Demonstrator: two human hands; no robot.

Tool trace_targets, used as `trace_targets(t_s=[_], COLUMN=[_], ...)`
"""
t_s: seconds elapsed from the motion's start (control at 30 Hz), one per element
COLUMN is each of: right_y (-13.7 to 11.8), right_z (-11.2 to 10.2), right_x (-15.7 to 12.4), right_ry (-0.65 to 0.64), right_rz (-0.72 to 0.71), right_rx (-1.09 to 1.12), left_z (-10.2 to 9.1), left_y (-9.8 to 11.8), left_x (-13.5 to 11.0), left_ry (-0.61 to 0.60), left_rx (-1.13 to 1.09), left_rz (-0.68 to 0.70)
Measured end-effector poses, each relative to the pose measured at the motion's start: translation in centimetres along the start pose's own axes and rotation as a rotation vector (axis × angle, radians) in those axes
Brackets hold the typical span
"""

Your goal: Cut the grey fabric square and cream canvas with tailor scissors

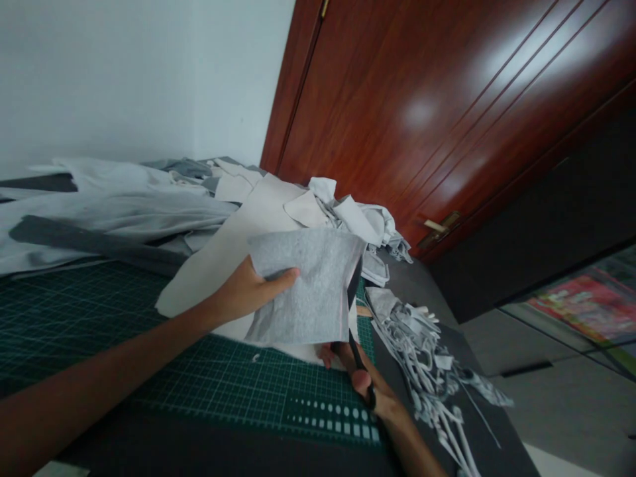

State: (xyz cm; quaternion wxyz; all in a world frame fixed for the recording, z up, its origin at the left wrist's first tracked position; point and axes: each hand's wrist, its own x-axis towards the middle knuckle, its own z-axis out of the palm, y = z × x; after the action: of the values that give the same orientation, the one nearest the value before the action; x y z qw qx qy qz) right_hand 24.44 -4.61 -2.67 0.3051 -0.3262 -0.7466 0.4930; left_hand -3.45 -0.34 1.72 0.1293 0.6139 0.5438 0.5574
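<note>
My left hand (253, 291) grips the left side of a light grey piece of fabric (311, 285), its thumb lying across the front and the other fingers hidden behind. A faint pinkish line runs down near the fabric's right edge. At that edge my right hand (365, 377) holds dark-handled scissors (354, 348), which point up along the cloth. Part of the blade area is hidden by the fabric, so how far the blades are apart is unclear. Below the grey piece lies a large cream fabric sheet (213, 265).
A green cutting mat (209, 377) covers much of the dark table. Tangled grey fabric strips (422, 351) lie at right. Folded grey and white cloth (124, 205) is heaped at back left, with more scraps (362, 218) towards the brown door (397, 99).
</note>
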Motion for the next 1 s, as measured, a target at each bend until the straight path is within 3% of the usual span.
trace_targets(t_s=[0.13, 0.3, 0.47, 0.77, 1.0], right_y=[-0.8, -0.6, -2.0, -4.3, -2.8], right_z=[-0.8, -1.4, -1.3, 1.4, 2.7], right_x=[-0.6, -0.5, -0.2, -1.3, -0.5], right_ry=[-0.02, -0.016, -0.038, -0.037, 0.131], right_rz=[-0.005, -0.071, -0.154, -0.224, -0.22], right_rx=[-0.194, -0.262, -0.303, -0.132, -0.023], left_z=[-0.2, -0.7, -2.0, -5.2, -4.7], left_y=[2.5, 4.7, 6.0, 8.1, 8.1], left_x=[-0.4, -0.9, -1.8, -3.8, -3.1], left_ry=[-0.143, -0.178, -0.165, -0.105, -0.126], left_rx=[-0.082, -0.153, -0.151, -0.121, -0.139], left_rz=[-0.076, -0.142, -0.211, -0.153, -0.175])
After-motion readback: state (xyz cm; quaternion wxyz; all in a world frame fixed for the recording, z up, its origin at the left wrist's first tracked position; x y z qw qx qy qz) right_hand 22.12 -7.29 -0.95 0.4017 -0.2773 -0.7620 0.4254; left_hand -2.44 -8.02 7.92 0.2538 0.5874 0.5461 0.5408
